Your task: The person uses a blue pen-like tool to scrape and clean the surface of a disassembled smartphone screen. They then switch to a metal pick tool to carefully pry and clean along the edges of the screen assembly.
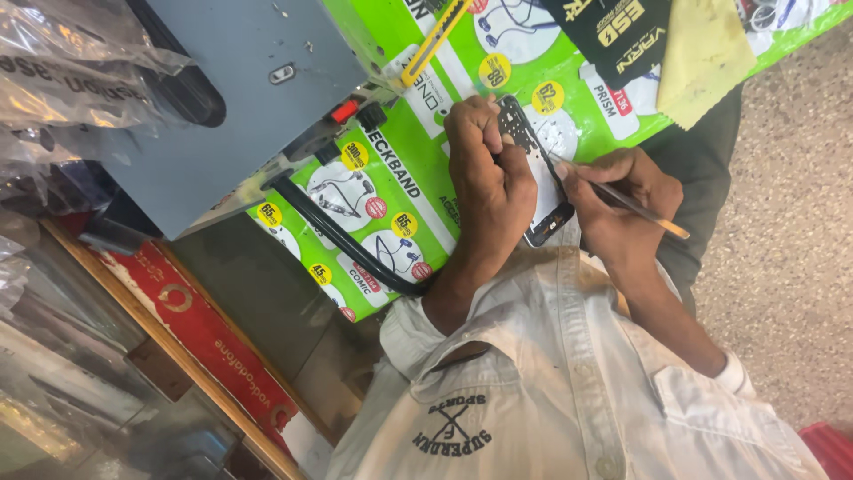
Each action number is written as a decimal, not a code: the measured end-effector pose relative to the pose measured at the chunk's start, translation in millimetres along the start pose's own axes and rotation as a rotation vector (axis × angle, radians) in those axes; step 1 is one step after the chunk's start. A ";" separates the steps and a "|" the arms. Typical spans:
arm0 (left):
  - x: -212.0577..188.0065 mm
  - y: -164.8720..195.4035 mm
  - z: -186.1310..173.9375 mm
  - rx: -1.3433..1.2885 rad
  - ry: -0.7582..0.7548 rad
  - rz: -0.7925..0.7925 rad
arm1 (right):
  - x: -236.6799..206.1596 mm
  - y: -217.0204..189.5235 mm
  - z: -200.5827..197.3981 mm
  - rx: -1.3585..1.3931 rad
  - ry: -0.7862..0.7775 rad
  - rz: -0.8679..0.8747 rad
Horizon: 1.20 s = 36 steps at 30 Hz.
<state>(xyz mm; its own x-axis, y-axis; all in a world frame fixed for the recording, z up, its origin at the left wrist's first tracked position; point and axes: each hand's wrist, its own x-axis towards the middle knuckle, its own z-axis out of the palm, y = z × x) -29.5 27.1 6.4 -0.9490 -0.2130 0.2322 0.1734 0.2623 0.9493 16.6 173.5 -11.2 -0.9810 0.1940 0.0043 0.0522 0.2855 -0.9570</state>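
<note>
A bright green printed mat (391,191) covers the work surface, showing pictures of earphones and round yellow price stickers. A grey metal box (240,98) stands on it, with a black cable (342,240) curving away from its corner. A yellow cloth (702,58) and a black packet (622,31) lie near the mat's far edge. Beside the mat runs a wooden counter edge (178,347) with a red strip (209,333), and clear plastic bags (62,80) are heaped nearby. The floor (791,222) is speckled grey stone under even, soft light.
</note>
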 end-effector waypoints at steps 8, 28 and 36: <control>-0.4 -2.2 -0.6 0.010 -0.012 0.004 | 11.0 8.8 8.7 0.106 -0.013 -0.004; 3.1 2.6 1.4 -0.072 0.074 -0.055 | 29.9 -25.4 -6.9 0.067 -0.142 0.048; 2.0 34.6 -23.6 0.368 0.226 0.302 | 73.4 -69.3 -33.3 -0.102 -0.283 -0.082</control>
<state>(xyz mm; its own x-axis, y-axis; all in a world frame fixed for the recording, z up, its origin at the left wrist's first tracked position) -19.3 13.6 44.8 -0.7836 -0.2635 0.5626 0.2881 0.6482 0.7048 -52.9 199.3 65.0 -0.9951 -0.0983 -0.0141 -0.0250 0.3853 -0.9225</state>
